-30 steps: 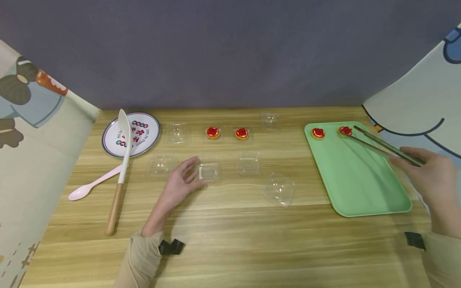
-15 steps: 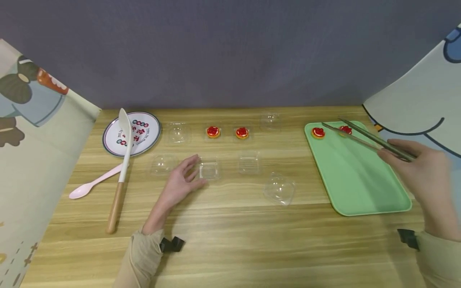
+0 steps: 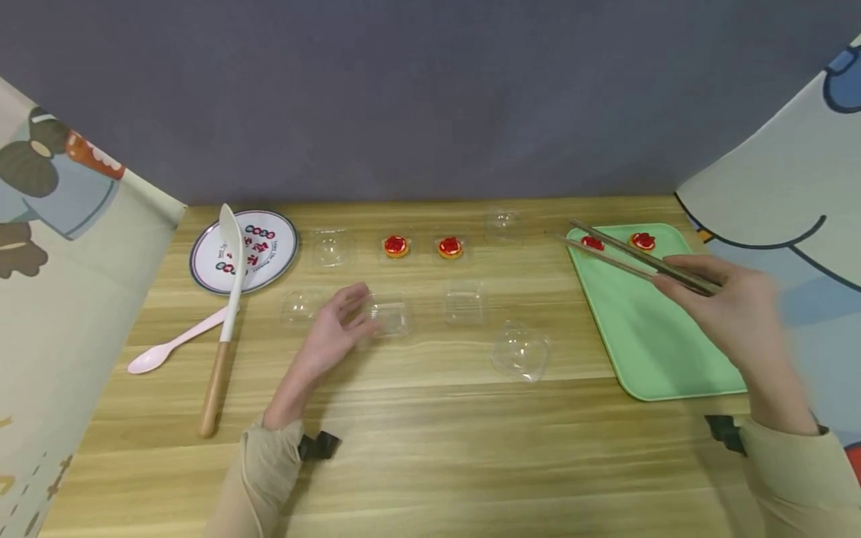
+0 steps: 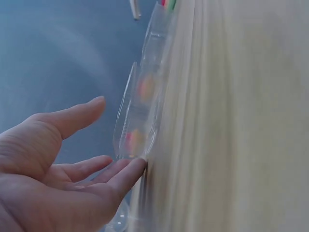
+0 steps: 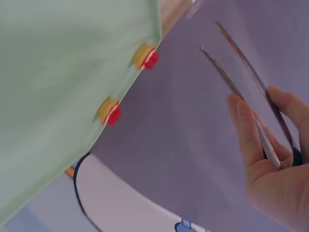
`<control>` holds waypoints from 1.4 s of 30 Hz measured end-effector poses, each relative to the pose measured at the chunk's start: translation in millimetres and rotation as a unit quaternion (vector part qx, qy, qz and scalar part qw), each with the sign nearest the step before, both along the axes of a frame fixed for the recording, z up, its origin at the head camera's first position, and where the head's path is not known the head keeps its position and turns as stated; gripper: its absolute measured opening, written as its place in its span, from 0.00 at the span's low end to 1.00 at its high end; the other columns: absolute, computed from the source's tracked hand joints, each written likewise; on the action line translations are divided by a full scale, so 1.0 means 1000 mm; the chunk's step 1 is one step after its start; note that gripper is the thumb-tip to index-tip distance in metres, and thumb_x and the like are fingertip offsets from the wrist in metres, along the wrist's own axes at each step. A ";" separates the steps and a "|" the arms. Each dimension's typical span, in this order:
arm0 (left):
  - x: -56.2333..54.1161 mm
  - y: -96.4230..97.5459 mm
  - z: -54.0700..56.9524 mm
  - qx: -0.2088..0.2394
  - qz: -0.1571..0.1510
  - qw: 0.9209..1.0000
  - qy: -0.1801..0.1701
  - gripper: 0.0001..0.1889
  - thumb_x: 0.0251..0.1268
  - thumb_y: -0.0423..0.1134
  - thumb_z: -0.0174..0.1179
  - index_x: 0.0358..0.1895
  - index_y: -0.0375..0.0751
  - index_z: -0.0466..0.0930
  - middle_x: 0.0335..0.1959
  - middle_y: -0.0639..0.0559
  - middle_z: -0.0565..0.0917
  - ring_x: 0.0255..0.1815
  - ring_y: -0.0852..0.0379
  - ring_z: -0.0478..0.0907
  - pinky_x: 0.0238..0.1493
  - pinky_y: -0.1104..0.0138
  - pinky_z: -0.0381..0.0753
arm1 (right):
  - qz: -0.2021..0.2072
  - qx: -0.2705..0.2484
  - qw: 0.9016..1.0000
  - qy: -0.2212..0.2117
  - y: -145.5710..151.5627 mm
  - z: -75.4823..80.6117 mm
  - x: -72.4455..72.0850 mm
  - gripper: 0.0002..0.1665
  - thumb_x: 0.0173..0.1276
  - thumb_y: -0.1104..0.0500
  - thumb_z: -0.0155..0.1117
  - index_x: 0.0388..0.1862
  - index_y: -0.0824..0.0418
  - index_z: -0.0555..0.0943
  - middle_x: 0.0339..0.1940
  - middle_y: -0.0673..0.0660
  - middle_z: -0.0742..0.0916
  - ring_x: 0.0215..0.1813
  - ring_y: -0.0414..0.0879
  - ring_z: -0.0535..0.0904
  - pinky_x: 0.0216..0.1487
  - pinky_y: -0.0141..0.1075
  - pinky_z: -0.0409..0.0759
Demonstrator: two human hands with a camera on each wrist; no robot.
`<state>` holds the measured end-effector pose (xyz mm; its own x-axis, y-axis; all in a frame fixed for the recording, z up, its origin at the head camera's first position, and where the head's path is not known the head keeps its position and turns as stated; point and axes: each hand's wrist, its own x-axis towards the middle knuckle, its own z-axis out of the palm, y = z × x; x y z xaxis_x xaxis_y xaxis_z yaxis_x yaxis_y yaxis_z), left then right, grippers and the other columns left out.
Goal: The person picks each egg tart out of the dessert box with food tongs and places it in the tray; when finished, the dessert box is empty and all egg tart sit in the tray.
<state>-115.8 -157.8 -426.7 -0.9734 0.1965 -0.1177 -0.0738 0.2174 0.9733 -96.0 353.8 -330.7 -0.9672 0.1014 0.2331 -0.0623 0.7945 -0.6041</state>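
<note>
My right hand (image 3: 736, 321) grips long metal tweezers (image 3: 635, 254) above the green tray's far left part. Their tips stand apart, with nothing between them in the right wrist view. Under the tweezers in the head view sits one small red-topped tart (image 3: 592, 243), partly covered by them; another tart (image 3: 642, 240) lies to its right on the tray. My left hand (image 3: 332, 332) has relaxed, slightly bent fingers beside a clear plastic container (image 3: 390, 317); whether they touch it I cannot tell. Two more tarts, a left one (image 3: 395, 246) and a right one (image 3: 450, 247), sit in clear containers at the back.
More clear plastic pieces, such as a ridged container (image 3: 464, 302) and a domed one (image 3: 523, 353), are spread about mid-table. The green tray (image 3: 679, 344) takes up the right side. At left lie a round plate (image 3: 276, 261), a long wooden-handled spoon (image 3: 218, 373) and a pink spoon (image 3: 151, 359).
My right hand has moved left with the tweezers, from over the right tart to over the left one and past the tray's edge. The tweezer tips have spread. My left hand has barely shifted.
</note>
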 end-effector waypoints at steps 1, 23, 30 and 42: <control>-0.002 0.000 0.001 -0.001 0.008 1.000 0.003 0.40 0.70 0.26 0.68 0.80 0.23 0.57 0.81 0.29 0.63 0.82 0.34 0.61 0.79 0.53 0.70 | 0.004 -0.003 1.000 -0.010 -0.004 0.000 -0.001 0.24 0.72 0.53 0.77 0.62 0.64 0.88 0.44 0.23 0.81 0.44 0.19 0.75 0.36 0.14 0.72; -0.065 0.014 0.017 -0.001 0.075 0.994 0.078 0.32 0.71 0.23 0.67 0.76 0.21 0.66 0.75 0.27 0.71 0.77 0.36 0.69 0.79 0.57 0.72 | 0.119 -0.048 0.992 -0.016 -0.116 -0.012 -0.044 0.18 0.71 0.53 0.77 0.56 0.58 0.91 0.50 0.58 0.93 0.48 0.52 0.89 0.42 0.30 0.82; -0.079 0.020 0.015 -0.011 0.060 0.996 0.071 0.36 0.69 0.21 0.67 0.78 0.20 0.62 0.78 0.26 0.66 0.80 0.34 0.65 0.81 0.54 0.68 | 0.161 -0.042 0.986 -0.012 -0.143 -0.023 -0.068 0.16 0.69 0.56 0.76 0.54 0.60 0.91 0.44 0.58 0.93 0.29 0.48 0.80 0.30 0.33 0.75; -0.093 0.026 0.012 -0.060 0.036 0.997 0.036 0.43 0.70 0.24 0.68 0.83 0.27 0.55 0.84 0.33 0.60 0.83 0.39 0.61 0.82 0.57 0.65 | 0.185 -0.011 0.983 -0.004 -0.173 -0.034 -0.085 0.17 0.67 0.56 0.76 0.53 0.62 0.91 0.37 0.59 0.93 0.14 0.36 0.56 0.16 0.30 0.54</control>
